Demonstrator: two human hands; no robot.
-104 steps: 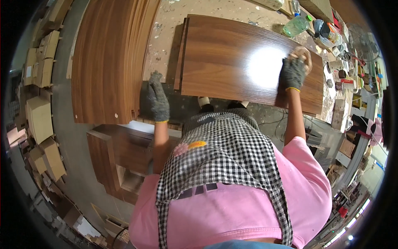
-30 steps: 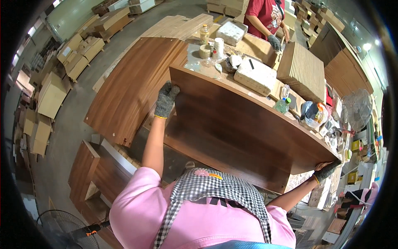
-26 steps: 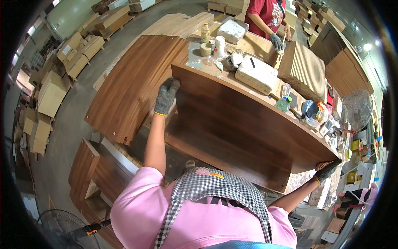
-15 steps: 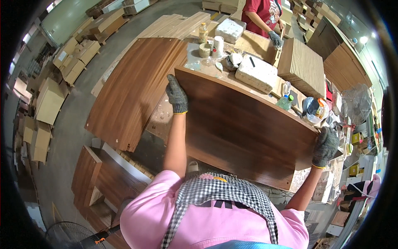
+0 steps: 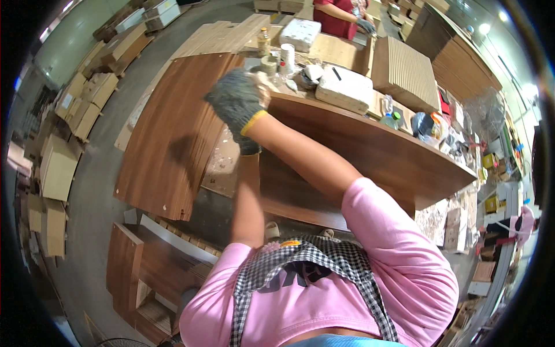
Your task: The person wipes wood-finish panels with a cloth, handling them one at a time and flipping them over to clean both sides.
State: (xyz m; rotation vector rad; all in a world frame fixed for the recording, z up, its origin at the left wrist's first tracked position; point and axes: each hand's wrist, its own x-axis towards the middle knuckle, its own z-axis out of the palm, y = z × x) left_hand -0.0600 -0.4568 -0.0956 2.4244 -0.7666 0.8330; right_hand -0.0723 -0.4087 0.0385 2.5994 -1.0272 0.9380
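A large dark brown wood-grain board (image 5: pixel 370 136) stands tilted on edge in front of me, its upper edge along the worktable. My right hand (image 5: pixel 237 99), in a grey knit glove with a yellow cuff, reaches across to the board's left corner. Its fingers look closed, with something pale at their tips that I cannot make out. Just below it, my left hand (image 5: pixel 248 146), in a matching glove, is by the board's left edge. The right hand covers its fingers, so its grip is hidden.
A stack of brown panels (image 5: pixel 173 133) lies to the left. On the worktable are two white blocks (image 5: pixel 345 91), a yellowish bottle (image 5: pixel 263 41) and a white cup (image 5: pixel 287 56). A co-worker in a red shirt (image 5: pixel 335 18) stands across. Stacked boards (image 5: pixel 404 75) are at the right.
My right hand has let go of the board's right end and crossed left to the left corner, now covering my left hand. The view has shifted slightly.
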